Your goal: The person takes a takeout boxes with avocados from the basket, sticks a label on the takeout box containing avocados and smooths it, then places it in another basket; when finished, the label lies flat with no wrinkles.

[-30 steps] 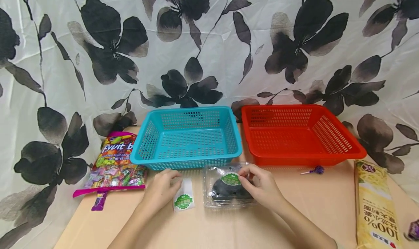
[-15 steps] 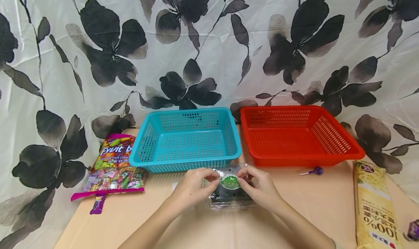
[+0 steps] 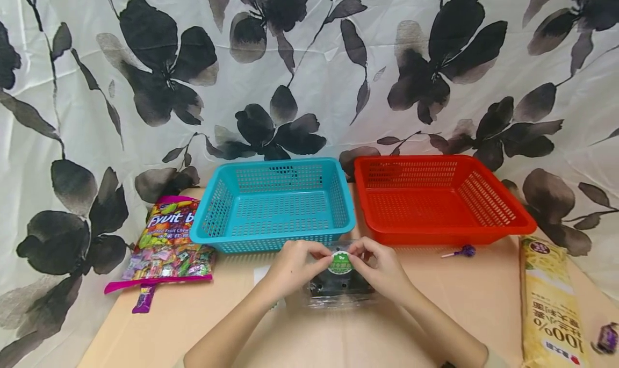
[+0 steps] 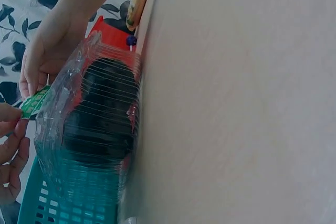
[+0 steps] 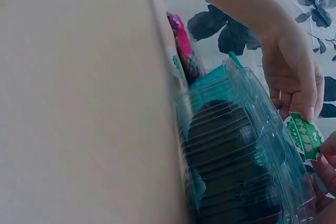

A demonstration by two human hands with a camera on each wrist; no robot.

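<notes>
A round green-and-white sticker (image 3: 340, 262) is pinched at its left edge by the thumb and finger of my left hand (image 3: 294, 267). My right hand (image 3: 384, 268) pinches the opposite edge. Right below the sticker, a clear plastic clamshell box (image 3: 338, 302) sits on the table with large dark rounded contents (image 4: 102, 114) inside. In the right wrist view the sticker stands at the lid of the box, stretched between both hands' fingertips. Beside the box lies a white backing strip (image 3: 261, 274), mostly hidden by my left hand and forearm.
A blue basket (image 3: 273, 244) and a red basket (image 3: 447, 237) stand behind the box. At left lie a fruit-chew bag (image 3: 166, 233) and a small purple wrapped candy (image 3: 143, 299). A lollipop (image 3: 467, 251), a yellow pasta bag (image 3: 551, 303) and another purple item (image 3: 607, 338) lie right.
My left hand has moved right from the white strip to the sticker's left edge. My right hand stays at the sticker's right edge, which now lies slightly further right and higher.
</notes>
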